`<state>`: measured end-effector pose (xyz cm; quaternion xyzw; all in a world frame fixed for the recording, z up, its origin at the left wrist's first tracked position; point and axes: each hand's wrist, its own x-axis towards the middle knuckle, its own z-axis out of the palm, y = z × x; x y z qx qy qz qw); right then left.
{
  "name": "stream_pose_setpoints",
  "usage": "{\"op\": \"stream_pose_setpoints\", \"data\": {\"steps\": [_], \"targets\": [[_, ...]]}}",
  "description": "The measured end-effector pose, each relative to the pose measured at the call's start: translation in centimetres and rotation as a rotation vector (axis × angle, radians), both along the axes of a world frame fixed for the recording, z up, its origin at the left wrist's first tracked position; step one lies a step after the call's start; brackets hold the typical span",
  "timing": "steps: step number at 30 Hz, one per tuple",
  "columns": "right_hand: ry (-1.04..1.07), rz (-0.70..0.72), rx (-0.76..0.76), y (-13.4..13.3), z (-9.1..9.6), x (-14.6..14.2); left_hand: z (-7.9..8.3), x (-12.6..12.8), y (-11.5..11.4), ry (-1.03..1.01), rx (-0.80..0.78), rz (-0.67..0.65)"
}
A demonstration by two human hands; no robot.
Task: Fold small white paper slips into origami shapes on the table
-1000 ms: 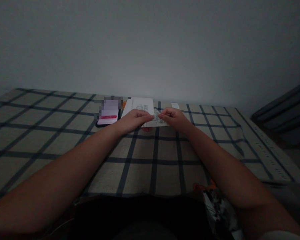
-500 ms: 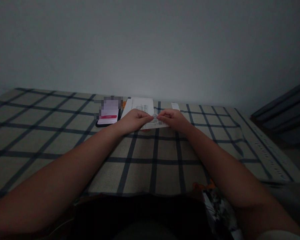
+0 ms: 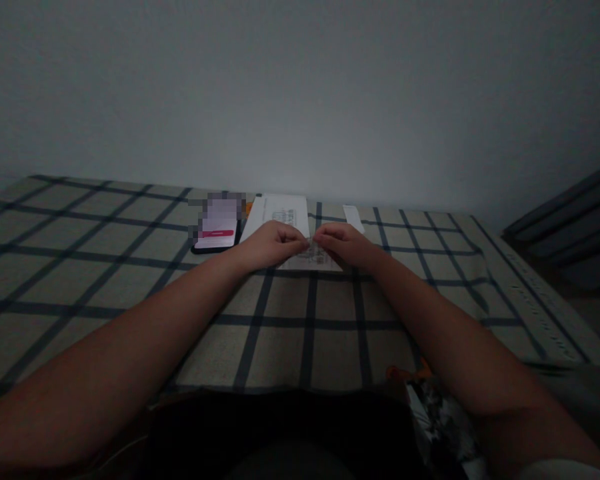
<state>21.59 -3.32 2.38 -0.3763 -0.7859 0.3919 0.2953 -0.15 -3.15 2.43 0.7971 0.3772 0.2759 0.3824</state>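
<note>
Both of my arms reach forward over a checked cloth [image 3: 130, 280] in dim light. My left hand [image 3: 267, 243] and my right hand [image 3: 345, 243] meet at a small printed paper slip [image 3: 314, 257], each with fingers closed in a pinch on its top edge. The slip lies low over the cloth between the hands. Behind my left hand lies a white printed sheet [image 3: 280, 212].
A phone [image 3: 216, 230] with a lit screen rests on the cloth left of the white sheet. A small white scrap [image 3: 353, 217] lies behind my right hand. A plain wall rises behind the surface. A dark slatted object [image 3: 570, 227] stands at the right.
Both hands have drawn slightly nearer and lower with the slip, which now sits flatter on the cloth. More of the white scrap behind my right hand shows.
</note>
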Motion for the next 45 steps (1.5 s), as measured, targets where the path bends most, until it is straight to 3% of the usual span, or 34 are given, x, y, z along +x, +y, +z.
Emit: {"op": "stream_pose_setpoints", "data": {"steps": [3,11,20,28,35,40,45], "targets": [[-0.054,0.026,0.093,-0.11,0.17,-0.08,-0.04,0.04,-0.02,0.04,-0.008,-0.047],[-0.094,-0.042,0.265,-0.07,0.06,-0.47,-0.42,0.02,0.48,0.009,-0.05,0.029],[0.016,-0.064,0.001,0.25,0.06,0.32,-0.46,-0.02,0.41,-0.021,0.024,0.004],[0.031,-0.042,-0.002,0.32,-0.02,0.34,-0.31,0.05,0.3,-0.05,0.021,0.039],[-0.031,-0.067,0.06,0.4,0.15,0.37,-0.04,-0.04,0.61,-0.167,0.065,0.24],[-0.066,-0.088,0.085,0.38,0.18,0.31,0.12,0.15,0.45,-0.172,-0.033,0.226],[-0.078,-0.094,0.126,0.59,0.08,0.35,0.08,0.17,0.53,-0.144,0.014,0.215]]}}
